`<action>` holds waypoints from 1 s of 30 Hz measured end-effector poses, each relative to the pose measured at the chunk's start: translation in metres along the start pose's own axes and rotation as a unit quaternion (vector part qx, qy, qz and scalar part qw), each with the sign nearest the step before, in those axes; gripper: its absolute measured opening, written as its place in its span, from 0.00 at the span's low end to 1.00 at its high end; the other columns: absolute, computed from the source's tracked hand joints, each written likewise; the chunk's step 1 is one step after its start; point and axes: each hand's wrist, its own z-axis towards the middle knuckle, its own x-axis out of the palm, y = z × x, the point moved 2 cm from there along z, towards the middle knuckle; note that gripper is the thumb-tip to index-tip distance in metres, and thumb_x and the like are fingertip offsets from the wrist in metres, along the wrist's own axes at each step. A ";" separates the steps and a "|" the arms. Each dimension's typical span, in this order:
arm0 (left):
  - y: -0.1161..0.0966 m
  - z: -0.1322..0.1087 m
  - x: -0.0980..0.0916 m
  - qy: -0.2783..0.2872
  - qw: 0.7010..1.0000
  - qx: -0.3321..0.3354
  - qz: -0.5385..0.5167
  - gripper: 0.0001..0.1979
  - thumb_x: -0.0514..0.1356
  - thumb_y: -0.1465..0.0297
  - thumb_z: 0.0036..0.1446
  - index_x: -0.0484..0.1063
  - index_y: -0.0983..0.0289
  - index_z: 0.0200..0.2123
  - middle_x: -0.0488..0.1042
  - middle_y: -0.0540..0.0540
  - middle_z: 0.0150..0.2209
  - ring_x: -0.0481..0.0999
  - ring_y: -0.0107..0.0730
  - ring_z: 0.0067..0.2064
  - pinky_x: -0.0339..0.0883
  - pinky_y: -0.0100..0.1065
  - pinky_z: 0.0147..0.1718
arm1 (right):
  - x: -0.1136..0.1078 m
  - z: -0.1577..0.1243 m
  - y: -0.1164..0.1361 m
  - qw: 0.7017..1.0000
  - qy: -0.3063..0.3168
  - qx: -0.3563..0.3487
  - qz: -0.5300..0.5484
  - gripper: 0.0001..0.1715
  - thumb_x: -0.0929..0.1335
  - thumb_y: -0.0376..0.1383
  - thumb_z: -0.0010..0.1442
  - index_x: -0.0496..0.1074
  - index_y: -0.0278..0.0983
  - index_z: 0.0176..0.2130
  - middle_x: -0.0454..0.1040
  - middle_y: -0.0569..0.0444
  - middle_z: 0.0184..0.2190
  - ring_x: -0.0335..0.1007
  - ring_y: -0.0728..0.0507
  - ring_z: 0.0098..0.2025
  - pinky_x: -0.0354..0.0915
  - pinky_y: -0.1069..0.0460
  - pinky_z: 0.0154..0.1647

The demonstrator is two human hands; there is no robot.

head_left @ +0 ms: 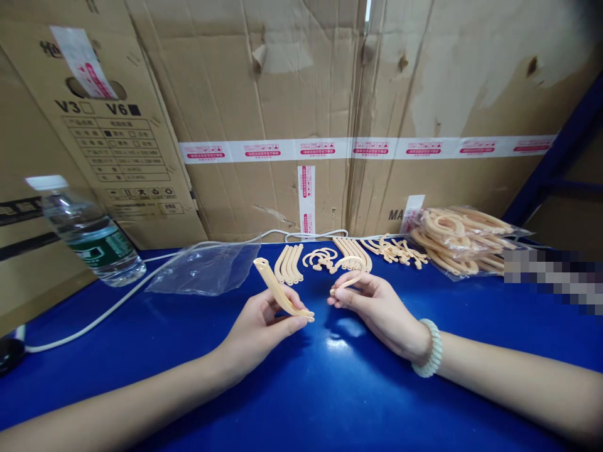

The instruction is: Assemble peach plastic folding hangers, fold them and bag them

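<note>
My left hand (266, 326) is closed on a curved beige plastic arm (273, 285), pinched between thumb and fingers, with holes at its ends. It seems to be two strips laid together, tilted up to the left. In my right hand (367, 301) is a beige plastic hook (362, 267), its lower end pinched at the fingertips and its bend rising above the fingers. The two pieces are apart. Behind the hands lie several curved arms (289, 263), some loose hooks (320, 256), another row of arms (353, 248) and a scatter of small beige connectors (396, 250).
Bags of beige parts (461, 242) are piled at the back right. A crumpled clear plastic bag (205, 270) lies at the back left, beside a water bottle (89, 232). A white cable (108, 311) crosses the blue tabletop (301, 402). Cardboard (264, 107) walls the back.
</note>
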 end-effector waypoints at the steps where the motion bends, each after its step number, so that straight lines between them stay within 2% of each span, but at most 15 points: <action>1: 0.000 0.000 0.000 0.000 1.000 0.000 0.000 0.11 0.68 0.70 0.50 0.68 0.63 0.32 0.75 0.50 0.33 0.76 0.31 0.38 0.69 0.32 0.40 | 0.000 0.000 0.001 1.000 0.002 0.000 -0.001 0.13 0.78 0.38 0.45 0.75 0.36 0.30 0.76 0.56 0.30 0.75 0.49 0.32 0.70 0.53 0.37; 8: -0.003 -0.001 0.000 0.021 1.000 -0.004 0.012 0.09 0.67 0.70 0.52 0.67 0.63 0.31 0.75 0.50 0.34 0.76 0.32 0.39 0.68 0.33 0.41 | 0.000 0.000 0.001 1.000 0.006 -0.010 0.003 0.12 0.78 0.37 0.46 0.76 0.36 0.29 0.76 0.56 0.31 0.73 0.50 0.31 0.69 0.54 0.36; 13: -0.004 0.000 0.001 0.016 0.999 0.024 0.022 0.09 0.65 0.71 0.52 0.66 0.62 0.28 0.71 0.48 0.32 0.76 0.33 0.41 0.68 0.34 0.42 | 0.001 0.000 0.001 1.000 0.007 -0.003 0.001 0.12 0.79 0.38 0.46 0.77 0.35 0.30 0.77 0.55 0.31 0.73 0.51 0.31 0.70 0.55 0.35; 18: -0.006 -0.002 0.002 0.019 0.998 0.041 0.049 0.10 0.64 0.71 0.54 0.64 0.62 0.27 0.69 0.48 0.32 0.73 0.31 0.39 0.68 0.32 0.39 | 0.005 -0.005 0.002 0.997 0.060 0.045 0.005 0.12 0.77 0.39 0.50 0.78 0.35 0.34 0.78 0.53 0.35 0.75 0.51 0.33 0.71 0.56 0.39; 23: -0.013 -0.008 0.005 0.036 0.990 0.075 0.112 0.09 0.62 0.72 0.57 0.66 0.63 0.26 0.70 0.50 0.33 0.73 0.30 0.37 0.67 0.31 0.37 | 0.011 -0.009 0.001 0.988 0.121 0.086 0.039 0.11 0.77 0.39 0.51 0.76 0.34 0.32 0.77 0.53 0.41 0.76 0.51 0.36 0.73 0.54 0.42; 30: -0.023 -0.010 0.008 0.046 0.976 0.138 0.162 0.09 0.62 0.74 0.58 0.68 0.63 0.26 0.72 0.52 0.32 0.74 0.32 0.36 0.67 0.32 0.36 | 0.012 -0.009 0.001 0.981 0.170 0.094 0.018 0.11 0.75 0.37 0.54 0.74 0.32 0.35 0.78 0.52 0.34 0.78 0.49 0.34 0.73 0.54 0.40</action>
